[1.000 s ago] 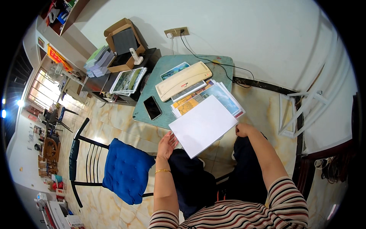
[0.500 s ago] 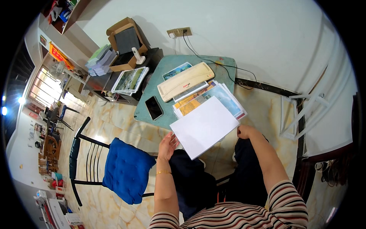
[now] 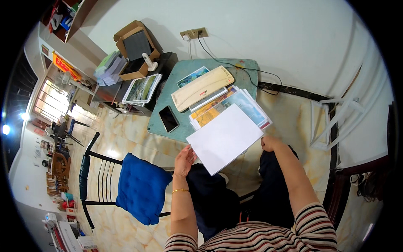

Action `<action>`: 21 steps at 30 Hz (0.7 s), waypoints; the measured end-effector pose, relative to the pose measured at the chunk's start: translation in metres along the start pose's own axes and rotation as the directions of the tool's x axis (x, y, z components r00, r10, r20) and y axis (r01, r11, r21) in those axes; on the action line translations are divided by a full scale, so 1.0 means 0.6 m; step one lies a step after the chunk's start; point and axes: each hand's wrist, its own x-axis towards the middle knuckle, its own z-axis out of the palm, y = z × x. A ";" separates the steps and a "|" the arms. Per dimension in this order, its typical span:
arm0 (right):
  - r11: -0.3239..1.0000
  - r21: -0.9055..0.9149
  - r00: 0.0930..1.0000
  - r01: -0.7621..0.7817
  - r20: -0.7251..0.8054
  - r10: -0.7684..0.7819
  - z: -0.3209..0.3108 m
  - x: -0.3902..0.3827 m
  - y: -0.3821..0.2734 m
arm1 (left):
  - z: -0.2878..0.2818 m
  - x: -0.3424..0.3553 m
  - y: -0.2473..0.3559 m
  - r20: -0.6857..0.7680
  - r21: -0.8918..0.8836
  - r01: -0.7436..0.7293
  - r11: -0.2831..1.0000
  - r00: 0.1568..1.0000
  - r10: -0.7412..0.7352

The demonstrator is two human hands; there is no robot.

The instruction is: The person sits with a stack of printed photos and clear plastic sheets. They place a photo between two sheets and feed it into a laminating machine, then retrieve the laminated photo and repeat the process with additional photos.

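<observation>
1. Standing furthest left, I see one black-framed chair point(image 3: 84, 177) with one blue cushion point(image 3: 145, 189).
2. On the low dark furniture beyond sit one cardboard box point(image 3: 128, 29), one white handset point(image 3: 149, 63) and one pile of pictures point(image 3: 142, 89), too overlapped to count.
3. One dark phone point(image 3: 168, 119) lies toward the left of the one green worktop point(image 3: 184, 69).
4. The left hand point(image 3: 184, 161) looks the nearer to the one white sheet point(image 3: 224, 138) on top: its fingers are released, half curled along the left short edge, though I can't tell whether they touch.
5. That sheet lies up and right of those fingers, between both hands, jutting past the worktop's near edge; its long axis slants from lower left to upper right.
6. One cream machine point(image 3: 203, 89) sits beyond, with several colourful prints point(image 3: 247, 107) overlapped between.
7. The right hand point(image 3: 270, 143) is clenched just beside the sheet's right corner, nothing visible in its grasp.
</observation>
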 end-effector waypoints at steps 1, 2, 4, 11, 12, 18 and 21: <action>1.000 0.022 1.000 0.010 -0.017 -0.010 0.003 0.003 0.005 | 0.005 0.000 -0.001 0.001 0.003 0.002 1.000 1.000 -0.002; 1.000 0.018 1.000 0.020 -0.012 -0.019 0.008 0.008 0.007 | 0.010 0.000 0.001 0.002 0.007 0.005 1.000 1.000 -0.005; 0.999 0.005 0.999 0.038 0.001 -0.038 0.018 0.017 0.013 | 0.010 0.000 0.003 0.005 0.012 0.003 1.000 1.000 -0.003; 0.996 0.034 0.995 0.083 -0.067 -0.080 0.021 0.023 0.018 | 0.007 0.001 -0.003 -0.005 0.029 -0.002 1.000 1.000 0.002; 0.997 0.027 0.996 0.071 -0.057 -0.070 0.020 0.021 0.013 | 0.005 -0.001 -0.002 -0.001 0.029 -0.002 1.000 1.000 0.002; 1.000 0.007 1.000 0.021 -0.020 -0.020 -0.005 0.000 -0.004 | 0.004 0.002 -0.002 -0.010 0.011 -0.002 1.000 1.000 0.002; 1.000 -0.007 0.999 -0.023 0.032 0.023 -0.010 0.000 -0.006 | 0.012 0.000 -0.001 -0.030 -0.009 -0.001 1.000 1.000 0.000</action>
